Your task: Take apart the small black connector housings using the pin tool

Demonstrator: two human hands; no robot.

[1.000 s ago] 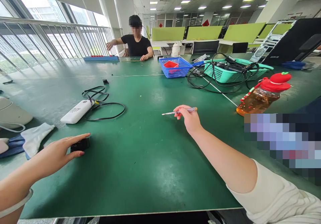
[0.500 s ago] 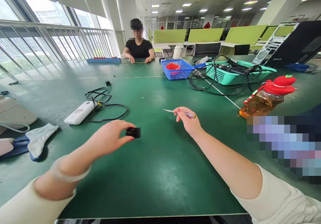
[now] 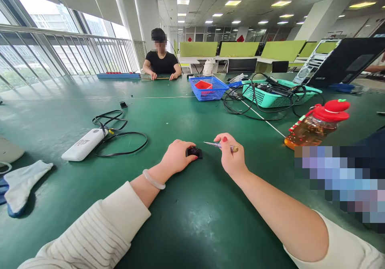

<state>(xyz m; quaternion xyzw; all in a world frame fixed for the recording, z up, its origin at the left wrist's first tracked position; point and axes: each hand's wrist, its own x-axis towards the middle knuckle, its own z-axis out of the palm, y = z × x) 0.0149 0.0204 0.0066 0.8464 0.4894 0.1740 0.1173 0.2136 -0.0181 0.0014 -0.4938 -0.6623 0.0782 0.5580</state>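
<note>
The person's left hand point(image 3: 177, 156) rested on the green table point(image 3: 192, 225) near its middle, fingers closed around a small black part point(image 3: 194, 152). The part sat on the table surface, pinched at the fingertips, with its right end showing. A pale bracelet point(image 3: 153, 179) circled the left wrist above a striped white sleeve.

The right hand point(image 3: 231, 158) was raised just to the right of the part, thumb and fingers clamped on a slim screwdriver point(image 3: 219, 145). The tool lay nearly level, its metal tip pointing left and ending just above and beside the black part. Whether the tip touched the part could not be told.

To the left lay a white oblong device point(image 3: 80, 149) with a looped black cable point(image 3: 120, 134) beside it. A white cloth point(image 3: 21, 180) lay nearer the left edge.

To the right stood a tilted-looking bottle point(image 3: 313, 126) of amber liquid with a red lid.

Farther back were a blue basket point(image 3: 210, 90) holding a red tray point(image 3: 204, 85) and a teal basket point(image 3: 279, 96) heaped with dark cables, some of them spilling onto the table.

A co-worker point(image 3: 161, 62) in a black shirt sat at the far end, both hands on the table, well apart from the person's own hands. A long blue strip point(image 3: 118, 75) lay beside that co-worker.
</note>
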